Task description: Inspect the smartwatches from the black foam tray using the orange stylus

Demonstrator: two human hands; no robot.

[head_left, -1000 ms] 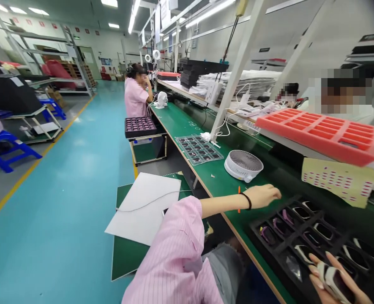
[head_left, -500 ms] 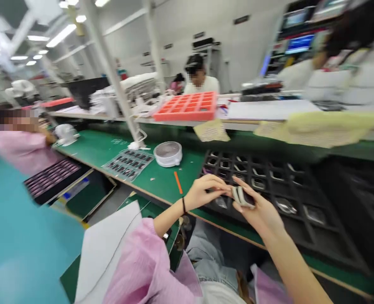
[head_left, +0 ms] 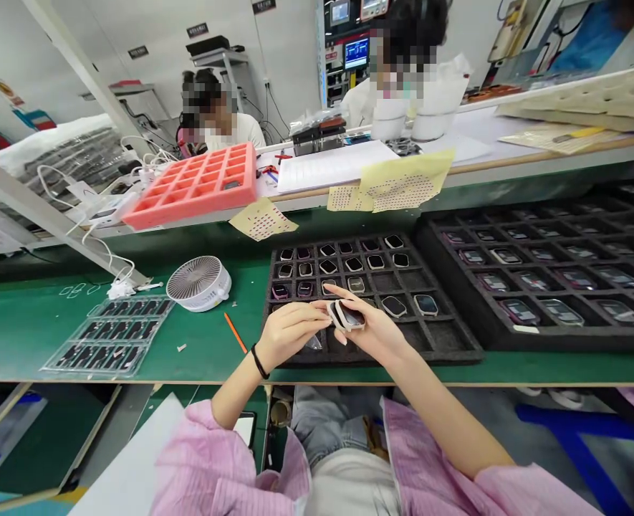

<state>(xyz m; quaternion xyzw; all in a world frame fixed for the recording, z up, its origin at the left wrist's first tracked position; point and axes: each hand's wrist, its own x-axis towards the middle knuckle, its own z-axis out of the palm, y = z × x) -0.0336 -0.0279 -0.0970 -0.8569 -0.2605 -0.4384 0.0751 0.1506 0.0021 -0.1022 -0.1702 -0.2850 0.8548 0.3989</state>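
Note:
My right hand point(head_left: 377, 331) is closed around a pale smartwatch case point(head_left: 353, 319) with a dark face, tilted in the fingers. A second pale-rimmed watch part point(head_left: 337, 315) sits against its left side; whether the two are joined I cannot tell. The fingertips of my left hand point(head_left: 291, 331) are pinched together at the left edge of these parts. Both hands are over the front of a black foam tray point(head_left: 445, 350), whose compartments hold several watch cases, such as one silver case point(head_left: 425, 304) right of my right hand.
A larger black foam tray point(head_left: 456, 287) of watch cases stands to the right. Left on the green bench point(head_left: 188, 358) are a white fan point(head_left: 198, 284), an orange stick point(head_left: 236, 332) and a clear tray of dark parts point(head_left: 109, 337). A red compartment tray point(head_left: 195, 185) rests on the shelf; people sit beyond.
The view has swung to the right, bringing the larger foam tray fully in and losing the co-worker at the left. My hands stay together on the watch parts.

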